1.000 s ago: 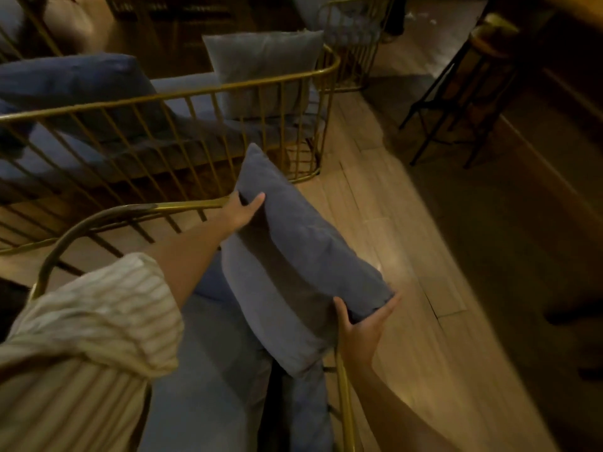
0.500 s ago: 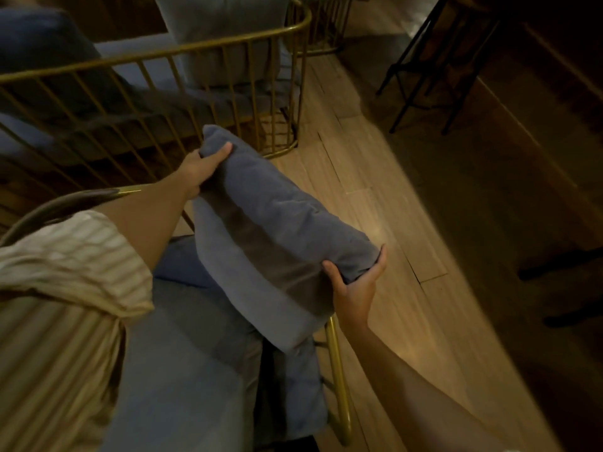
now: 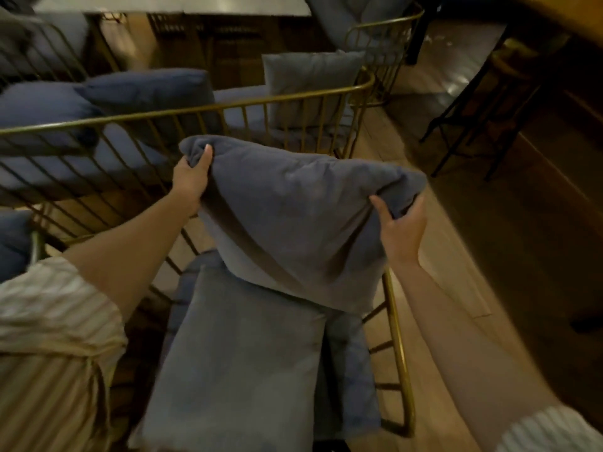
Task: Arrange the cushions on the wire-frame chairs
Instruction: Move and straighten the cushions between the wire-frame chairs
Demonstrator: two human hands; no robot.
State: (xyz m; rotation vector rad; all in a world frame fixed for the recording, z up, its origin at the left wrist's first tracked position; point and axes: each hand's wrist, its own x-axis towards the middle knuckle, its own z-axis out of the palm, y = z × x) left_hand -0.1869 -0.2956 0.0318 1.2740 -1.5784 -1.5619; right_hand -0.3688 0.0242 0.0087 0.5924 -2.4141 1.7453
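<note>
I hold a blue-grey cushion (image 3: 300,216) above a gold wire-frame chair (image 3: 396,337). My left hand (image 3: 192,181) grips its upper left corner and my right hand (image 3: 401,230) grips its right corner. The cushion hangs slanted, its lower edge touching the chair's blue seat cushion (image 3: 241,360). Beyond it stands a second gold wire-frame chair (image 3: 228,107) with a dark blue cushion (image 3: 146,89) on the left and a grey cushion (image 3: 310,83) upright at its right end.
A third wire chair (image 3: 385,31) with cushions stands further back. Black-legged stools (image 3: 473,125) stand on the wooden floor (image 3: 450,282) to the right, beside a wooden counter (image 3: 561,24). A table edge (image 3: 176,4) runs along the top.
The cushion has been lifted and turned from a steep slant to lie wider across the chair. Both hands have shifted from its edges to gripping its corners. The view has tilted back up.
</note>
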